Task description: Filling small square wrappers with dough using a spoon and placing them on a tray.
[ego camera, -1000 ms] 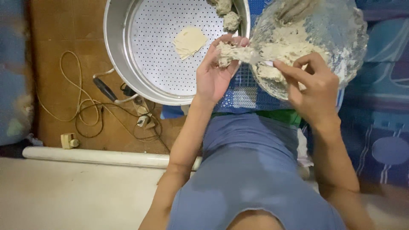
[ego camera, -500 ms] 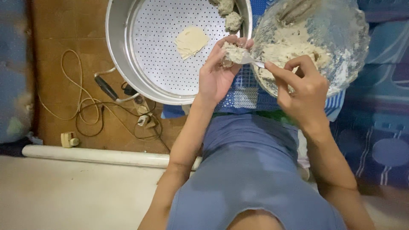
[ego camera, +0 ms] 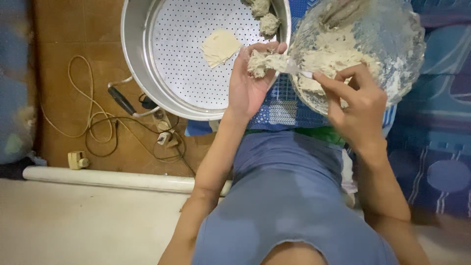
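Left hand [ego camera: 248, 83] is cupped, palm up, its grip loosely closed under a lump of pale filling [ego camera: 262, 61] on a wrapper. It sits at the steamer's 4 o'clock edge, touching the bowl's 9 o'clock side.

Right hand [ego camera: 355, 100] has its grip pinched shut on a small spoon [ego camera: 297, 68], whose tip meets the filling in the left palm.

Perforated steamer tray [ego camera: 181, 73]: two finished dumplings [ego camera: 265, 17] stand at its 1 o'clock rim, and a stack of flat wrappers [ego camera: 221, 46] lies near centre. Most of the tray is unfilled.

Clear bowl [ego camera: 392, 29]: a large mass of filling remains.

Judgement: early stage. Two pieces are done, a third is being loaded and is not yet folded, and much filling is left.
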